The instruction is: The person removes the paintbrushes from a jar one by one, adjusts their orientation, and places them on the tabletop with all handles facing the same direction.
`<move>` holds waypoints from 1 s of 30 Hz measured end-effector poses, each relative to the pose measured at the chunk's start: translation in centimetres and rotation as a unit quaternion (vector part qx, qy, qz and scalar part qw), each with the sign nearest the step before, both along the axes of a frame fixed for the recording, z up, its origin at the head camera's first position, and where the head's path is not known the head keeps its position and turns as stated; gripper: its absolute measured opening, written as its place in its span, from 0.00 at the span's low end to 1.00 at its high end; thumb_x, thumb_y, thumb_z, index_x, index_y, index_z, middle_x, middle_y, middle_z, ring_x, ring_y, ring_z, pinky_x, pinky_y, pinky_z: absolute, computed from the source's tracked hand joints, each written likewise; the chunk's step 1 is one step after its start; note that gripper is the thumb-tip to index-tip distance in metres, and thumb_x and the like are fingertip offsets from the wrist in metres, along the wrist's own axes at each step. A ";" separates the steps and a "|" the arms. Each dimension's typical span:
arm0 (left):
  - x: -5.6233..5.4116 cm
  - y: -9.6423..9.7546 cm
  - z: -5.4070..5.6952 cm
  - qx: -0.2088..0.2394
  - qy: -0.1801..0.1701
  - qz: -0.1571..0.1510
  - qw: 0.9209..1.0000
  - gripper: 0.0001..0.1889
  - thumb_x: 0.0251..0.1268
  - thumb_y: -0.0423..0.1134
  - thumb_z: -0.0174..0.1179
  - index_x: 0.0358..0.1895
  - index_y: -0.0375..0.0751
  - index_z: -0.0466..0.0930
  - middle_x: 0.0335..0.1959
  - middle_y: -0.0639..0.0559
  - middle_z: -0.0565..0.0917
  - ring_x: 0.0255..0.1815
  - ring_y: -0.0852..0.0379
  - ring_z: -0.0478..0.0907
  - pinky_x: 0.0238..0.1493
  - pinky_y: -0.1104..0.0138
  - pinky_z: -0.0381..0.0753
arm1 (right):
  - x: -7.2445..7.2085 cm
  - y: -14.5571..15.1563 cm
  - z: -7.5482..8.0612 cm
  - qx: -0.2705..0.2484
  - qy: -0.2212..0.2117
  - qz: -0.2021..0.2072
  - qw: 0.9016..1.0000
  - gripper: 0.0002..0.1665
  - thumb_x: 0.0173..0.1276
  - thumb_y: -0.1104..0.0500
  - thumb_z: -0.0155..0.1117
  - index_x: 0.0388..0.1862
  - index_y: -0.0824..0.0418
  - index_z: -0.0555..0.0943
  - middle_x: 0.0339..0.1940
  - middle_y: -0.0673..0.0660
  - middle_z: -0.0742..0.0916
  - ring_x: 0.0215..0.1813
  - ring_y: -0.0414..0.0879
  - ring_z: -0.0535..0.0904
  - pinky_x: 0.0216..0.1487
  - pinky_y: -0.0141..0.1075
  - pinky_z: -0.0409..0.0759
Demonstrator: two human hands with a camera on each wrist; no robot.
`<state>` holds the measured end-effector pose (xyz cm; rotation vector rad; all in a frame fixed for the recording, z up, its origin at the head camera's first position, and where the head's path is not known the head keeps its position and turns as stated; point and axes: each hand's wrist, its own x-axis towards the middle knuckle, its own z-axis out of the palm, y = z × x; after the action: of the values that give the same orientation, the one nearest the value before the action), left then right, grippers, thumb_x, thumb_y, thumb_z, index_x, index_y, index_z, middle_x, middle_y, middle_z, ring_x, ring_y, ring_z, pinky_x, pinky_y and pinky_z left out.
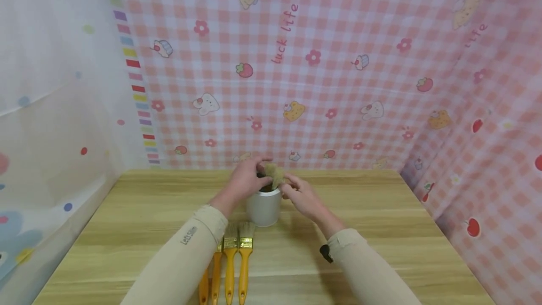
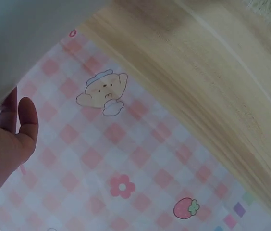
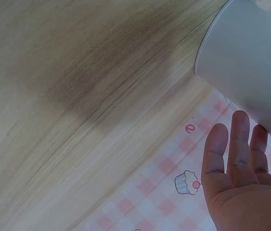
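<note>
Evidently both hands are at work over the one white pot (image 1: 263,209), which stands upright on the wood-grained bench (image 1: 360,229), near its far edge. Both forearms, in cream sleeves, reach forward and slant inward from the two sides. The left hand (image 1: 245,178) bends over the pot's left rim, its thumb lying across the opening and its fingers arched toward the far side. The right hand (image 1: 302,194) comes in at the right rim, palm turned inward, with fingertips close beside the single tan tuft (image 1: 274,175) that rises from the pot; in the right wrist view three of its fingers extend loosely, slightly bent, next to the pot wall. Whether either hand pinches the tuft, I cannot tell, since fingers and rim hide the contact. Four paintbrushes (image 1: 244,262) with orange handles can be counted on the bench, side by side in front of the pot, bristles pointing toward it; the left sleeve (image 1: 186,253) partly covers the leftmost ones. Behind stands one pink checked cloth (image 1: 271,84).
</note>
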<state>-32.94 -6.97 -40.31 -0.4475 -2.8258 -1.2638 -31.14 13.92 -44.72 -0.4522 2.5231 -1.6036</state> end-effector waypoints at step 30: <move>1.0 1.2 -1.7 -0.009 0.099 0.090 0.991 0.28 0.73 0.35 0.70 0.74 0.56 0.78 0.51 0.45 0.90 0.56 0.44 0.84 0.58 0.48 0.87 | 0.1 -0.5 -0.5 0.027 0.013 -0.045 0.999 0.34 0.82 0.43 0.55 0.82 0.51 0.71 0.56 0.57 0.90 0.55 0.53 0.87 0.61 0.51 0.84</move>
<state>-31.94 -5.82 -41.99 -0.2920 -2.6449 -1.0953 -31.08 13.45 -45.20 -0.3592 2.6347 -1.5647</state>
